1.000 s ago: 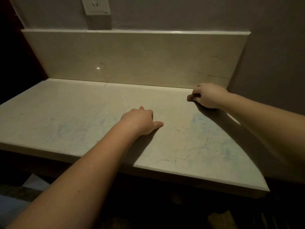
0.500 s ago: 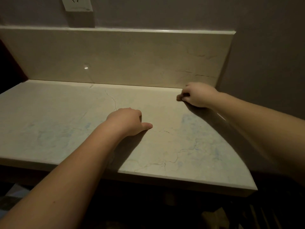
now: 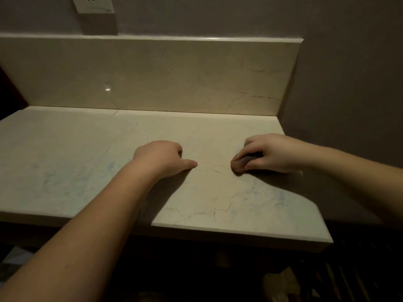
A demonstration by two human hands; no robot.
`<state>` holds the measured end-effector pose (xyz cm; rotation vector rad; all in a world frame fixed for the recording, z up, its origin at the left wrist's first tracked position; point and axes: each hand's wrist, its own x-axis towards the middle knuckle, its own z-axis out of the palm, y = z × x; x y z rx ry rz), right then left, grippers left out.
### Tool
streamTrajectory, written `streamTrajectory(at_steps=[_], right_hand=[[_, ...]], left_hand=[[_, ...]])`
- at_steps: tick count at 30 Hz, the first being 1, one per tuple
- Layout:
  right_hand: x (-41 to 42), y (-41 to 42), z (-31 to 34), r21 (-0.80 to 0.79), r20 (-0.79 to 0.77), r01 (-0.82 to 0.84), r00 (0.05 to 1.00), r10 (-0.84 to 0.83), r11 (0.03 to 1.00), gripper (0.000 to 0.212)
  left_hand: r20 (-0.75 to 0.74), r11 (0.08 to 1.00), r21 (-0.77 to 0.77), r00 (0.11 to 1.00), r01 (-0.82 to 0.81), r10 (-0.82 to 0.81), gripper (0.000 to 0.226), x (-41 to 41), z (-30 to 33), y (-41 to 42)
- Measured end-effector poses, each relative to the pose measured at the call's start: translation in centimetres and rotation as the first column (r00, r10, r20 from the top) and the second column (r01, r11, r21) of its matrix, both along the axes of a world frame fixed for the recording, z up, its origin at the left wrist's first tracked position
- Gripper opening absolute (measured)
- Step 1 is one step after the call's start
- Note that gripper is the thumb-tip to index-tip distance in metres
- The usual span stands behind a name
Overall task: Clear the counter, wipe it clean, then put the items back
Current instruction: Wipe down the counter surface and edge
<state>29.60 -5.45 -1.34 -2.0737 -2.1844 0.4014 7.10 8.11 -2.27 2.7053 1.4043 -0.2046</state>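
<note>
The pale marble counter (image 3: 65, 162) lies bare in front of me, with faint blue streaks and thin cracks. My right hand (image 3: 268, 152) grips a small dark wad of cloth (image 3: 241, 163) and presses it onto the counter right of centre. My left hand (image 3: 160, 158) rests on the counter's middle with its fingers curled under and the thumb stretched out to the right; it holds nothing that I can see. The two hands are a short gap apart.
A marble backsplash (image 3: 152, 75) rises behind the counter, and a grey wall (image 3: 349, 83) closes off the right side. A white wall socket (image 3: 93, 4) sits above the backsplash at the left. Below the front edge it is dark, with dim shapes on the floor.
My right hand has slid the cloth from the back right corner toward me and to the left. My left hand has stayed in place on the counter.
</note>
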Motion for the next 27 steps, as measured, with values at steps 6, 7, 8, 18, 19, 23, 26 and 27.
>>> streamTrajectory(at_steps=[6,7,8,18,19,23,26,27], right_hand=[[3.6,5.4,-0.9,0.141,-0.012,0.266,0.964,-0.267,0.954,0.031],[3.5,5.8,-1.0,0.143,-0.002,0.264,0.964,-0.266,0.954,0.028],[3.1,5.7,-1.1,0.152,0.003,0.250,0.967,-0.253,0.956,0.027],[-1.9,-0.3,-1.0,0.073,-0.001,-0.063,0.998,0.064,0.995,0.024],[-0.9,0.7,-1.0,0.101,0.012,-0.012,1.000,0.011,0.995,0.024],[2.6,4.3,-1.1,0.194,0.017,0.190,0.980,-0.197,0.962,0.022],[0.9,3.1,-1.3,0.182,-0.008,0.157,0.987,-0.158,0.971,0.022],[-0.3,1.8,-1.2,0.173,-0.017,0.094,0.996,-0.092,0.981,0.021]], left_hand=[[0.005,1.000,-0.020,1.000,-0.004,0.004,0.062,0.1,0.1,0.0],[0.008,1.000,-0.020,1.000,-0.003,0.003,0.062,0.1,0.0,0.0],[0.010,1.000,-0.020,1.000,-0.003,0.003,0.062,0.1,0.0,0.0],[0.006,1.000,-0.020,1.000,-0.004,0.004,0.063,0.2,-0.1,0.1],[0.007,1.000,-0.019,1.000,-0.005,0.005,0.063,0.2,0.0,0.1],[0.010,1.000,-0.023,1.000,-0.006,0.006,0.064,0.0,-0.1,0.1],[0.010,1.000,-0.025,1.000,-0.004,0.004,0.064,0.1,-0.1,0.2],[0.012,1.000,-0.024,1.000,-0.004,0.005,0.064,0.1,-0.1,0.1]])
